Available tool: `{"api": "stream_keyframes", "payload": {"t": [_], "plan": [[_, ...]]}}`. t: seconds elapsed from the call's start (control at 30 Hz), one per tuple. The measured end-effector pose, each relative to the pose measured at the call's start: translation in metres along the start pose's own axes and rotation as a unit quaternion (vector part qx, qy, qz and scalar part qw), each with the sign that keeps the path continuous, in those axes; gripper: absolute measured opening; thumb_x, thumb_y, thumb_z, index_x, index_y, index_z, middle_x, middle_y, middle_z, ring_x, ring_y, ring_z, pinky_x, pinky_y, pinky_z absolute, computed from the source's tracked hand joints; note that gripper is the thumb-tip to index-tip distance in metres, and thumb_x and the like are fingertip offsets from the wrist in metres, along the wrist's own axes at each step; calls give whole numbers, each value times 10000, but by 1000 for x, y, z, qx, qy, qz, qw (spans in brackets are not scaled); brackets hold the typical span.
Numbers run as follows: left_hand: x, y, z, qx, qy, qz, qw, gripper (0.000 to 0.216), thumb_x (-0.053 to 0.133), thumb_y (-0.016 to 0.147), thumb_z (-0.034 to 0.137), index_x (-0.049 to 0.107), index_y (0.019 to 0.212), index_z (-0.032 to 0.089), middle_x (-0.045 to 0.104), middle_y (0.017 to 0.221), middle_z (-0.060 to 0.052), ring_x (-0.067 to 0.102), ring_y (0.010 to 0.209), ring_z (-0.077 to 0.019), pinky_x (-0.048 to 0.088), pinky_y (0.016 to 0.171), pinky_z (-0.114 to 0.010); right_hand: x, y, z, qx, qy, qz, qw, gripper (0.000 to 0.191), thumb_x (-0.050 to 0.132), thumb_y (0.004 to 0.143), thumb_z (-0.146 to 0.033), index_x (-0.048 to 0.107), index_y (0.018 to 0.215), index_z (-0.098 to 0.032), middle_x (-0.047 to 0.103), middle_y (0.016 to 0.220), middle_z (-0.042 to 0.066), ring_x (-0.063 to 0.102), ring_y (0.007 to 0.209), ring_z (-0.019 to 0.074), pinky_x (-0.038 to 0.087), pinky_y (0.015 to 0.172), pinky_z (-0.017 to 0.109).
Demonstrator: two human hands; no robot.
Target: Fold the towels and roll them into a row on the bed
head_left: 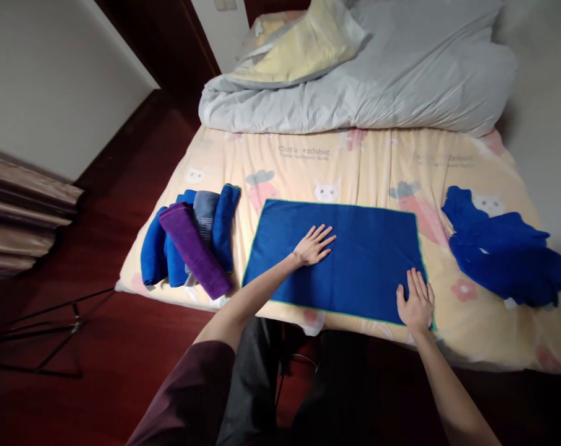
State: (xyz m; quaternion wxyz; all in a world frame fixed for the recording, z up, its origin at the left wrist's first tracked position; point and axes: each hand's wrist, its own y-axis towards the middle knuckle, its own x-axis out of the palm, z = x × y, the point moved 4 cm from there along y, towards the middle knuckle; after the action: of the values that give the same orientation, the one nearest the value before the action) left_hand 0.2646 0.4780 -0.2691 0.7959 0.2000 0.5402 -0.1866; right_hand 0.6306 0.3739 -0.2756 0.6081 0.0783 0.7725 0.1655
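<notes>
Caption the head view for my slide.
Left hand and right hand, palms down on a green-edged blue towel spread between rolled towels and heaped blue cloths on patterned bedding.

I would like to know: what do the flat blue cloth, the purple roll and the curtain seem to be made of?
The flat blue cloth: probably microfibre, matt, as it lies thin, even and green-edged. The purple roll: likely plush fabric, since its surface looks soft and velvety. The curtain: perhaps satin-like polyester, because sheen runs along its folds; exact fibres cannot be told.
</notes>
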Motion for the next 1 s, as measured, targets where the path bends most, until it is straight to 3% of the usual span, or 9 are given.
{"api": "stream_keyframes", "payload": {"t": [0.07,0.2,0.27,0.33,0.57,0.7,0.8,0.93,1.0], "plan": [[-3,-3,-26,-67,9,27,997,589,394,1026,479,458,1569,261,291,1699,-63,170,1601,-277,126,1310,-530,1,0,1,1,3,-3,1000,606,398,1014,-329,394,1593,-153,472,1600,129,436,1498,262,291,1266,508],[-33,-29,-113,-230,27,81,969,613,358,1030,453,437,1579,193,286,1698,-99,185,1596,-307,130,1301,-557,3,0,4,2,2,-15,1000,625,402,999,-312,375,1604,-160,452,1614,131,426,1502,275,286,1267,525],[-47,-42,-147,-277,31,95,956,638,359,1022,457,417,1585,160,277,1701,-110,172,1599,-303,133,1300,-553,3,0,4,2,1,-22,1000,634,403,995,-308,359,1611,-165,447,1618,130,422,1504,274,286,1267,527],[-54,-50,-165,-296,33,106,949,666,343,1020,462,383,1596,131,264,1704,-120,157,1603,-289,126,1303,-540,3,1,3,2,-3,-31,1000,635,391,996,-306,347,1615,-166,448,1617,130,420,1505,274,286,1267,532],[-52,-54,-164,-293,14,138,946,700,320,999,458,373,1594,94,259,1702,-136,158,1604,-279,120,1303,-533,-5,4,-1,3,-43,-65,997,595,341,1018,-308,379,1584,-132,476,1591,158,412,1499,273,305,1248,525],[-53,-54,-163,-290,6,156,944,714,307,984,469,393,1585,94,270,1700,-130,156,1604,-282,133,1298,-542,-8,38,-18,19,-54,-73,996,518,371,1025,-342,524,1476,-138,565,1485,182,485,1398,325,335,1188,560],[-52,-55,-164,-287,3,171,942,722,301,974,481,404,1584,108,283,1696,-121,170,1601,-281,140,1297,-540,6,84,-65,-2,-4,-84,996,520,359,1041,-340,499,1511,-168,472,1578,160,386,1477,342,265,1220,591],[-51,-54,-164,-283,5,182,942,729,306,960,483,424,1575,110,305,1689,-119,196,1594,-285,146,1297,-535,47,136,-145,-108,74,-176,976,579,329,1071,-415,354,1613,-212,215,1730,60,158,1605,268,134,1308,531],[-52,-53,-163,-283,3,185,941,725,327,950,470,420,1580,124,306,1690,-110,208,1590,-289,151,1295,-536,66,149,-163,-149,93,-220,960,593,333,1076,-444,313,1632,-240,177,1738,26,143,1614,224,121,1324,487]]}}
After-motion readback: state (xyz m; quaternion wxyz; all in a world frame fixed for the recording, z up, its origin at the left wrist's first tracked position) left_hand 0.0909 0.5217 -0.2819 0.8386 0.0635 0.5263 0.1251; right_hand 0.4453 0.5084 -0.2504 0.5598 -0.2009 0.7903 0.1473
